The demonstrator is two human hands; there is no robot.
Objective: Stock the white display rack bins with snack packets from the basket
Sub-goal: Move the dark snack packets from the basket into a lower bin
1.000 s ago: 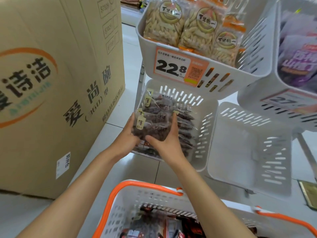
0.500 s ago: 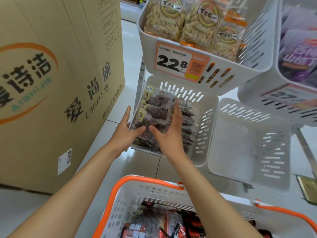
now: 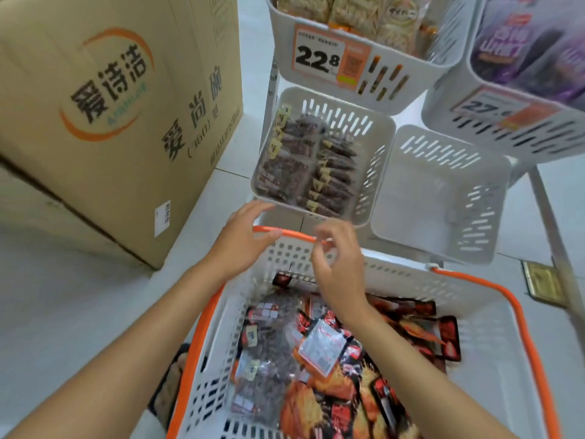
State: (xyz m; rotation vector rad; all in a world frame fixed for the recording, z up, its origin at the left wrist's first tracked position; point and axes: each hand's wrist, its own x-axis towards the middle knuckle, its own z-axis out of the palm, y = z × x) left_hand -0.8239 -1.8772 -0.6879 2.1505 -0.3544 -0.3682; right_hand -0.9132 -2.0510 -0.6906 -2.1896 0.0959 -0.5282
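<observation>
Left hand point(image 3: 243, 239): fingers spread, empty, above the far left corner of the basket point(image 3: 519, 315).
Right hand point(image 3: 340, 270): fingers loosely curled, nothing seen in them; blurred; just beside the left hand, apart from it.
Snack packets point(image 3: 319, 359): heaped loose across the basket floor, red-black and clear bags mixed.
Done: lower left bin point(image 3: 378, 172) part filled with dark packets point(image 3: 300, 166), ranked along its left and front walls.
Left: lower right bin point(image 3: 443, 198) bare; judged about midway, with many packets to move.
Around: cardboard box point(image 3: 126, 106) on the floor near the rack's left edge; upper bin point(image 3: 421, 80) full behind its price tag point(image 3: 316, 58).
In the way: upper bin overhung the back of the lower left bin; reach judged easiest from the front edge.
</observation>
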